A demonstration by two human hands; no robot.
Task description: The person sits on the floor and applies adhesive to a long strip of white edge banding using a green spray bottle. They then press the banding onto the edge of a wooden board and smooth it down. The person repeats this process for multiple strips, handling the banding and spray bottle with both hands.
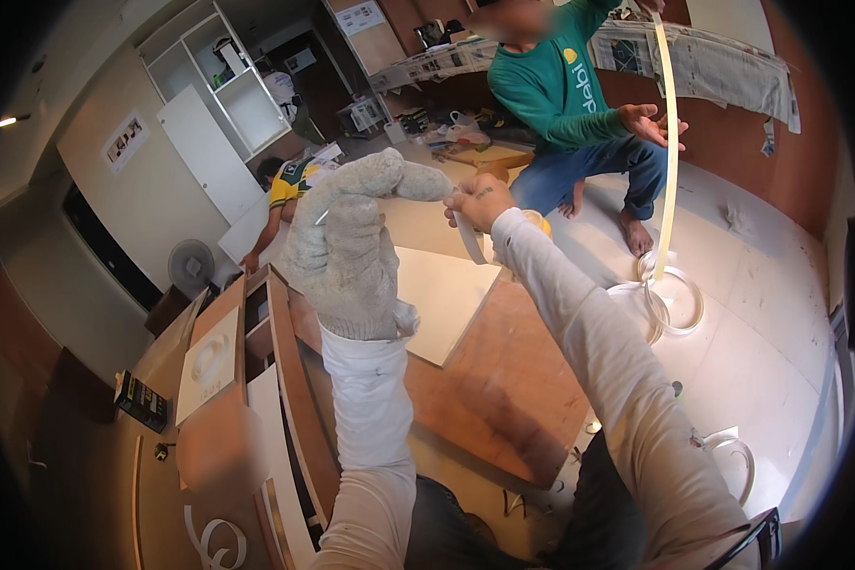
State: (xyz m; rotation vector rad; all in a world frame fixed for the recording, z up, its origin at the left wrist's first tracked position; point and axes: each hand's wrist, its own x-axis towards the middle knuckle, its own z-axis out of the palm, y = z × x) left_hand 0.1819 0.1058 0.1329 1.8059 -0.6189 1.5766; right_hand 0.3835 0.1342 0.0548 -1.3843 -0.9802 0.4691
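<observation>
My left hand [347,242], in a grey knitted glove, is raised with its fingers bent and its index finger reaching right. A thin white sliver [323,218] shows against the glove; what the fingers hold is mostly hidden. My bare right hand [480,201] meets that gloved fingertip, its fingers pinched together. From the right hand a pale, narrow edging strip [469,239] curves downward. Below both hands a cream board [446,299] lies over a large brown wooden panel [503,404].
Ahead on the right, a person in a green shirt [551,95] crouches with a long yellowish strip [670,152]. Coiled strips [679,302] lie on the floor there. Another person in yellow and green [285,185] bends at the left. A wooden frame [299,399] and fan [191,264] stand left.
</observation>
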